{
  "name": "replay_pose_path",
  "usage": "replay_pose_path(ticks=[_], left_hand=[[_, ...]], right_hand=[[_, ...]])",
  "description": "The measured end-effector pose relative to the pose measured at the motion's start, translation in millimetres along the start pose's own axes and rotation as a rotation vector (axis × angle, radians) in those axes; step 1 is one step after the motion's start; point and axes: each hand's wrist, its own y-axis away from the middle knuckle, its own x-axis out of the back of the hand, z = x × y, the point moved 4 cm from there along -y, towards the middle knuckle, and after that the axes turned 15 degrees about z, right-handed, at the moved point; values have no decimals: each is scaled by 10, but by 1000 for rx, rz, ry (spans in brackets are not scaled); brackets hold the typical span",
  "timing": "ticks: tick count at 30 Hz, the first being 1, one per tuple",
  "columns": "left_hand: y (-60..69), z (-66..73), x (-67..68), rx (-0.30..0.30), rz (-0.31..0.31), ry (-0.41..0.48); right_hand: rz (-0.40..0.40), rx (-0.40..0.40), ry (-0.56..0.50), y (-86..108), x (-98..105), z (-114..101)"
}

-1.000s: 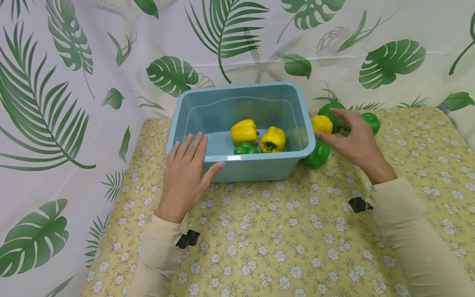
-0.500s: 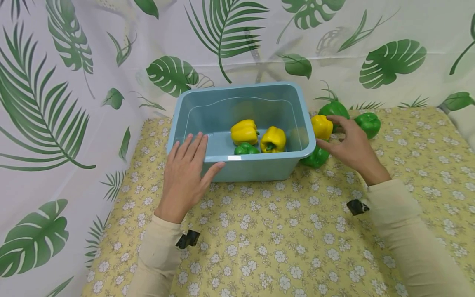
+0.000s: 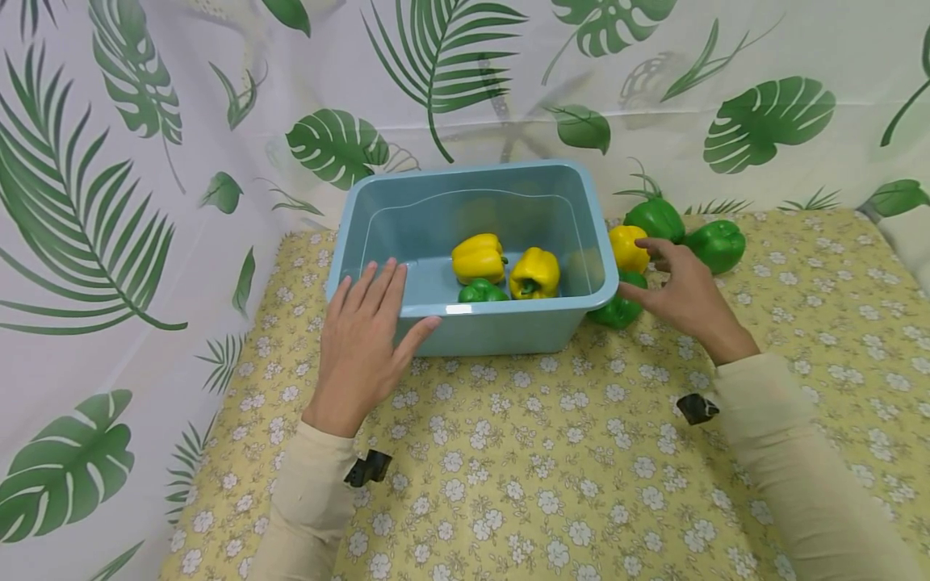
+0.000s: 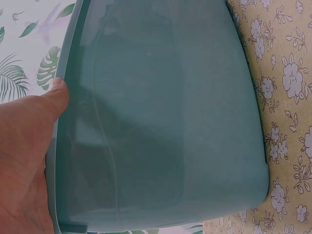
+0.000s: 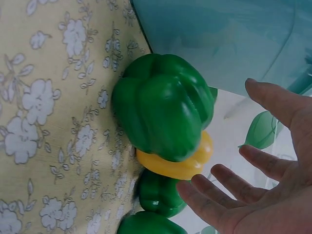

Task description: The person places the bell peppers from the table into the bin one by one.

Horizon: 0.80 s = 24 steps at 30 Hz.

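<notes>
My left hand [image 3: 358, 347] rests on the near-left rim of the blue bin [image 3: 479, 332], straight fingers reaching over it. In the left wrist view its thumb lies at the rim. Inside the bin are two yellow peppers [image 3: 478, 258] and a green pepper [image 3: 483, 290]. My right hand [image 3: 689, 294] hovers right of the bin, thumb and fingers spread beside a yellow pepper [image 3: 628, 248] and a nearer green pepper [image 3: 616, 310]. The right wrist view shows this green pepper [image 5: 163, 105] before the open hand [image 5: 273, 183], a gap between them.
Two more green peppers [image 3: 655, 218] lie behind and to the right of my right hand. Flowered yellow cloth [image 3: 508, 468] covers the table. White leaf-print fabric [image 3: 508, 97] hangs behind the bin and along the left side.
My right hand has moved left and slightly towards me, uncovering more of the green peppers behind it. My left hand and the bin have stayed in place.
</notes>
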Motion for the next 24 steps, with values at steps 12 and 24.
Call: replay_pose_path(ticks=[12, 24], left_hand=[[-2, -2, -1, -10, 9, -1], [0, 2, 2, -20, 28, 5]], right_hand=[[-43, -27, -18, 19, -96, 69], [-48, 0, -45, 37, -170, 104]])
